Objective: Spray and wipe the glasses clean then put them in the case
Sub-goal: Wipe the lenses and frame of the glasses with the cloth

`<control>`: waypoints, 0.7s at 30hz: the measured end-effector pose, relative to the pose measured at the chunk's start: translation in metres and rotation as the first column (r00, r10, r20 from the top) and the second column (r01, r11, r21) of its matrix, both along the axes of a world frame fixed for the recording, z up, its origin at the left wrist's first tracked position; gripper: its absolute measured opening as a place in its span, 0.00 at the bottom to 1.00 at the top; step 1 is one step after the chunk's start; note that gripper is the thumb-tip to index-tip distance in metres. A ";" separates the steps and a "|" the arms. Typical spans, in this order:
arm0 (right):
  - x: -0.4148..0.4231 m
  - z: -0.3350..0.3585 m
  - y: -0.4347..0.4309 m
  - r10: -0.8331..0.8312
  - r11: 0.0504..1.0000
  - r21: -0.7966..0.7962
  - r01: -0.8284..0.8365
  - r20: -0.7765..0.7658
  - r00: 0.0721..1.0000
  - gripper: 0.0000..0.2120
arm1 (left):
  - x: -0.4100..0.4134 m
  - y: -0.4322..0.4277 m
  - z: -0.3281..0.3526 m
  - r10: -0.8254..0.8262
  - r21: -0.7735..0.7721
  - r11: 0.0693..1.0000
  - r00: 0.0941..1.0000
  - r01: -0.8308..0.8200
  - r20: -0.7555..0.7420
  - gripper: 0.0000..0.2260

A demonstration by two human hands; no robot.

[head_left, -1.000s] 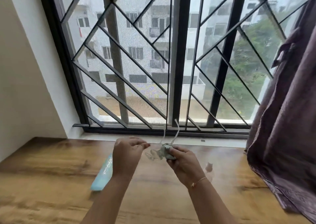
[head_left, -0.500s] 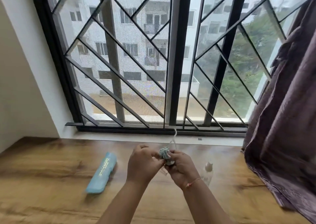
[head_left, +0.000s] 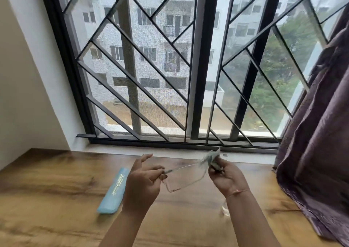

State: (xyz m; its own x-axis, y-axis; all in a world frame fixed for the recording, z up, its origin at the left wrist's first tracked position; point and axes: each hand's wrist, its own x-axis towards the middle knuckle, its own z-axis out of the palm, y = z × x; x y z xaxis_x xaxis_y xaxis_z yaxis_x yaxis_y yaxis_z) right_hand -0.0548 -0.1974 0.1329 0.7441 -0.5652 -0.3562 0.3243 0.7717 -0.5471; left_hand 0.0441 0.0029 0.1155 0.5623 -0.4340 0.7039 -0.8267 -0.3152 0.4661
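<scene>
Clear rimless glasses [head_left: 184,178] hang in the air between my hands, above the wooden table [head_left: 56,190]. My left hand [head_left: 143,182] pinches one thin temple arm near its hinge. My right hand [head_left: 225,177] grips a pale green cloth [head_left: 210,159] bunched around the far end of the glasses. The light blue glasses case [head_left: 114,190] lies shut on the table, left of my left hand. A small clear spray bottle [head_left: 225,210] stands mostly hidden behind my right forearm.
A barred window [head_left: 194,77] and its sill run along the table's far edge. A purple curtain [head_left: 317,143] hangs at the right and drapes onto the table. A white wall closes the left side.
My hands were pressed together around the cloth and glasses; now they have drawn apart, the left holding a temple arm and the right keeping the cloth at the other end.
</scene>
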 end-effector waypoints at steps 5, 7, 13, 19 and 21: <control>-0.007 0.014 0.010 -0.339 0.830 -0.480 0.285 -0.029 0.940 0.07 | 0.005 0.006 0.002 0.076 -0.018 0.997 0.997 -0.076 -0.016 0.03; -0.003 0.018 0.033 -0.276 0.656 -0.732 0.185 -0.004 0.961 0.06 | 0.004 0.003 0.003 0.071 -0.007 0.997 0.997 -0.071 0.001 0.04; 0.016 0.007 0.081 -0.217 -0.404 -0.914 -0.045 0.047 0.975 0.08 | -0.005 -0.004 0.009 0.031 0.065 0.997 0.996 -0.037 0.087 0.10; 0.006 0.007 0.066 -0.254 -0.516 -0.849 -0.111 0.028 0.967 0.06 | -0.008 0.007 0.017 0.018 -0.038 0.999 0.990 -0.012 0.143 0.08; 0.001 0.010 0.053 -0.248 -0.480 -0.871 -0.103 0.022 0.969 0.08 | -0.003 0.013 0.018 0.034 -0.073 0.997 0.991 -0.025 0.129 0.08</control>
